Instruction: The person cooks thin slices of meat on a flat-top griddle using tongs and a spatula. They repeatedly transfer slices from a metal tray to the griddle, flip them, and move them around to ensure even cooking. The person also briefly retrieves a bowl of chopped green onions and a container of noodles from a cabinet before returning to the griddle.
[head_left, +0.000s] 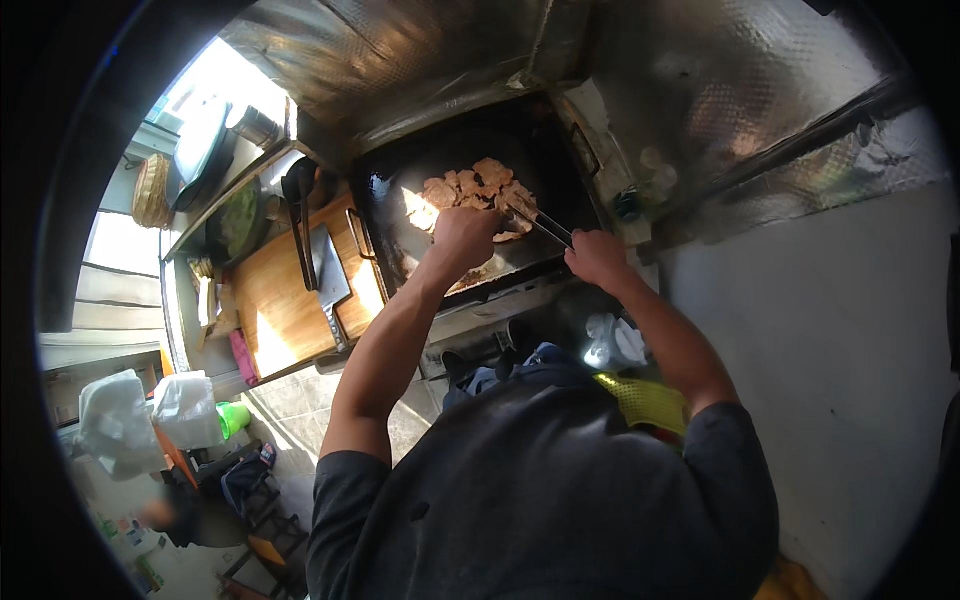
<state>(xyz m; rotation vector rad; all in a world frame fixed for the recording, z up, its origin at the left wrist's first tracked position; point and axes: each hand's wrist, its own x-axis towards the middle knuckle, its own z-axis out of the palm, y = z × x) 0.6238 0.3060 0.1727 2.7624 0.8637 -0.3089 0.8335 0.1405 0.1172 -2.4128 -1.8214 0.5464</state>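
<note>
Where the foil-lined wall (700, 90) curves over the cooking spot, a wide black griddle (400, 215) fills the middle of the view, set on the counter (480, 305). To its left lies a wooden board (285, 300), with a cleaver (328, 268) resting on it and a dark ladle (300, 205) crossing its far edge. On the griddle's far half sits a heap of browned meat (480, 185), lit by sun at its left side. The left hand (465, 235) hovers over the griddle just in front of the meat, fingers curled down; whether it grips anything I cannot tell. The right hand (598, 258), at the griddle's right edge, is closed around the handles of dark tongs (540, 225), whose tips reach into the meat. A yellow mesh cloth (645, 400) hangs at the person's waist.
</note>
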